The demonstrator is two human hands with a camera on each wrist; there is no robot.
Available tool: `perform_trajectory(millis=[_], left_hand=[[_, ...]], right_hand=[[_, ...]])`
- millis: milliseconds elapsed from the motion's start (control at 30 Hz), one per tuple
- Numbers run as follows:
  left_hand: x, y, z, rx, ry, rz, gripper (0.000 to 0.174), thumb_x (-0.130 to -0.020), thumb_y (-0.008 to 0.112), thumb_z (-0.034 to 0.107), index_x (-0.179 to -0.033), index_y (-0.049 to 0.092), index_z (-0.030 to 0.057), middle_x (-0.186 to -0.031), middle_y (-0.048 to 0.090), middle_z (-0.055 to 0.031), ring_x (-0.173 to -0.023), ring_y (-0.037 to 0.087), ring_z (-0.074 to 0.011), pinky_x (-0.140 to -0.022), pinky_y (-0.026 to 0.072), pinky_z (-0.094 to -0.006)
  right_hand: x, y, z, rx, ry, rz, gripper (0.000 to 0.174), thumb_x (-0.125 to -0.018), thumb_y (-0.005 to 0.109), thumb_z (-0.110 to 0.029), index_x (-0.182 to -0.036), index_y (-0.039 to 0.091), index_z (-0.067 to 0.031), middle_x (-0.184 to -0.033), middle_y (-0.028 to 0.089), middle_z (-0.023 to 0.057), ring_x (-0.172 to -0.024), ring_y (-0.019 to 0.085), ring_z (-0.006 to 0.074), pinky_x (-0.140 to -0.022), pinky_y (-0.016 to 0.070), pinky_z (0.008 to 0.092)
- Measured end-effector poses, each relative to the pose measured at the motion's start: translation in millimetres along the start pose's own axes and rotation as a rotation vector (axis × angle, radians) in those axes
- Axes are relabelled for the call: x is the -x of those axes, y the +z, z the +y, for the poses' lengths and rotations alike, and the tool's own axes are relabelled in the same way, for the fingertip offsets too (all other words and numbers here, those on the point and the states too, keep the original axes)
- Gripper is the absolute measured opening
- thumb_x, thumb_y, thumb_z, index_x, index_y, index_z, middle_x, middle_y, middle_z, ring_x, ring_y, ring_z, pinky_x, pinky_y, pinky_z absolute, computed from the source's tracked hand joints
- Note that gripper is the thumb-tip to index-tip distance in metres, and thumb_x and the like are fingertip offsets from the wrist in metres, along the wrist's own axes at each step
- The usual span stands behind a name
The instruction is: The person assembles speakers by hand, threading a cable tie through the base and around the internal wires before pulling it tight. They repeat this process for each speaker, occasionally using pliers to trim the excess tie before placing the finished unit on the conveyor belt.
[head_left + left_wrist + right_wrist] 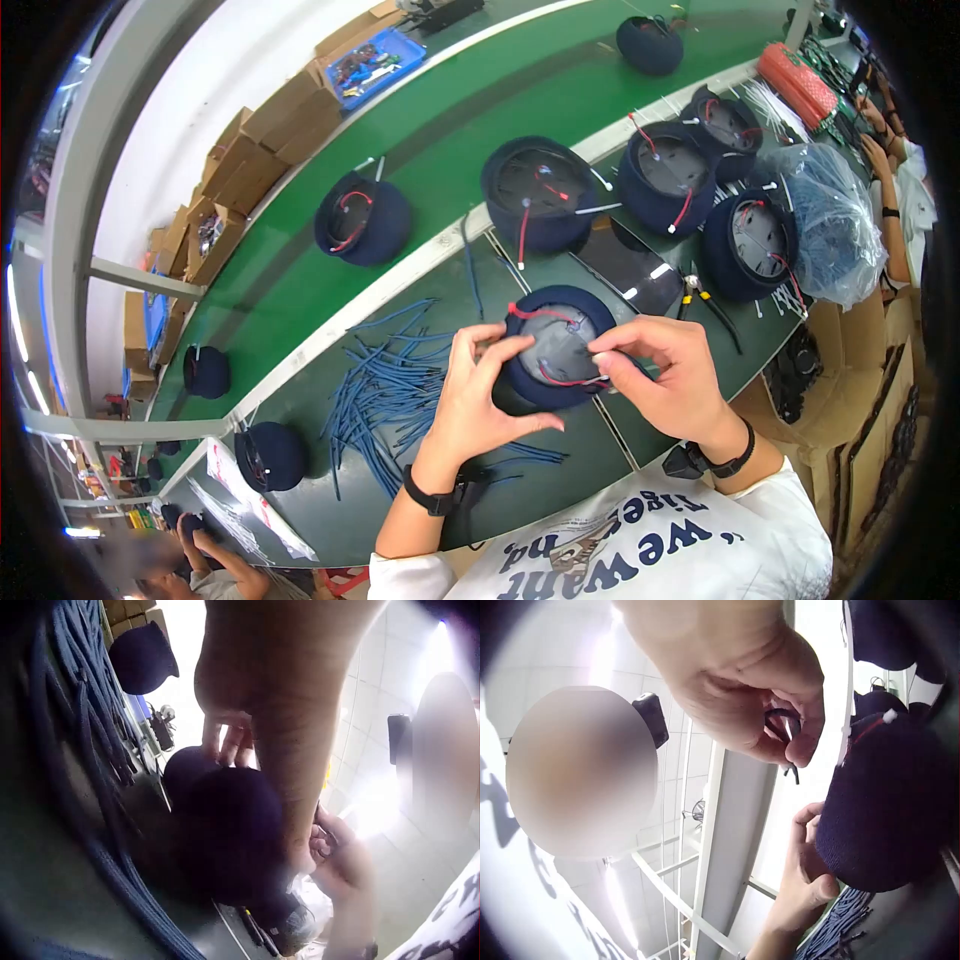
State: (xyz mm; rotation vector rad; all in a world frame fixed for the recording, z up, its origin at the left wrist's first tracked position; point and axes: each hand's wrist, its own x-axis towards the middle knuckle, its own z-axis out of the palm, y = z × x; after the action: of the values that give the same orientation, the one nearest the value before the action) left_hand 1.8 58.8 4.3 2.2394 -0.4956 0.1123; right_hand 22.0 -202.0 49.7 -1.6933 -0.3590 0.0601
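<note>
A navy knit hat point(560, 345) with a grey inner lining and red wires lies hollow side up on the dark green table in front of the person. At its left rim is the left hand point(480, 385), fingers on the edge and thumb stretched away from it. The right hand point(670, 375) is over the hat's right side and pinches a thin black cord point(785, 716) between thumb and fingers. In the right wrist view this cord bends into a loop, its two short ends poking out below the fingertips. The left wrist view shows the hat point(232, 825) only as a dark shape.
Many blue cords point(385, 390) lie left of the hat. More wired hats point(540, 190) stand behind and to the right. Yellow-handled pliers point(692, 285) lie beside a dark glossy panel point(630, 265). A clear plastic bag point(830, 220) and cardboard box point(850, 370) are at right.
</note>
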Motion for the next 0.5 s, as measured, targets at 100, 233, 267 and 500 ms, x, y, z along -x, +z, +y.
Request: perform_trajectory(millis=[100, 233, 267, 500], left_hand=[[-1, 6, 6, -0.002, 0.066, -0.037, 0.109, -0.046, 0.109, 0.040, -0.138, 0.056, 0.0140, -0.155, 0.043, -0.0268, -0.135, 0.053, -0.0473, -0.112, 0.0467, -0.0563], [-13, 35, -4, 0.286, 0.197, -0.081, 0.118, -0.048, 0.109, 0.037, -0.146, 0.044, 0.0204, -0.161, 0.036, -0.0313, -0.143, 0.047, -0.0527, -0.113, 0.0479, -0.0569], [-9, 48, -9, 0.402, 0.118, -0.113, 0.123, -0.047, 0.109, 0.034, -0.148, 0.040, 0.0222, -0.164, 0.033, -0.0336, -0.148, 0.043, -0.0540, -0.116, 0.0454, -0.0587], [-16, 55, -5, 0.222, 0.290, 0.047, 0.122, -0.045, 0.109, 0.030, -0.147, 0.042, 0.0243, -0.158, 0.039, -0.0377, -0.142, 0.051, -0.0540, -0.111, 0.0488, -0.0603]], right_hand=[[7, -5, -8, 0.178, -0.112, -0.054, 0.016, -0.091, 0.075, 0.002, -0.107, 0.078, -0.0008, -0.095, 0.077, 0.0135, -0.074, 0.076, 0.0222, -0.070, 0.0591, 0.0308], [22, -3, -28, 0.279, 0.094, -0.124, 0.014, -0.090, 0.077, 0.000, -0.104, 0.075, -0.0021, -0.090, 0.074, 0.0136, -0.069, 0.073, 0.0274, -0.065, 0.0578, 0.0361], [25, -5, -27, 0.322, 0.095, -0.156, 0.013, -0.089, 0.078, -0.001, -0.101, 0.072, -0.0023, -0.088, 0.073, 0.0132, -0.067, 0.071, 0.0303, -0.063, 0.0578, 0.0386], [39, -2, -15, 0.567, -0.050, -0.212, 0.015, -0.086, 0.077, -0.004, -0.100, 0.072, -0.0040, -0.088, 0.069, 0.0113, -0.080, 0.071, 0.0325, -0.065, 0.0586, 0.0422]])
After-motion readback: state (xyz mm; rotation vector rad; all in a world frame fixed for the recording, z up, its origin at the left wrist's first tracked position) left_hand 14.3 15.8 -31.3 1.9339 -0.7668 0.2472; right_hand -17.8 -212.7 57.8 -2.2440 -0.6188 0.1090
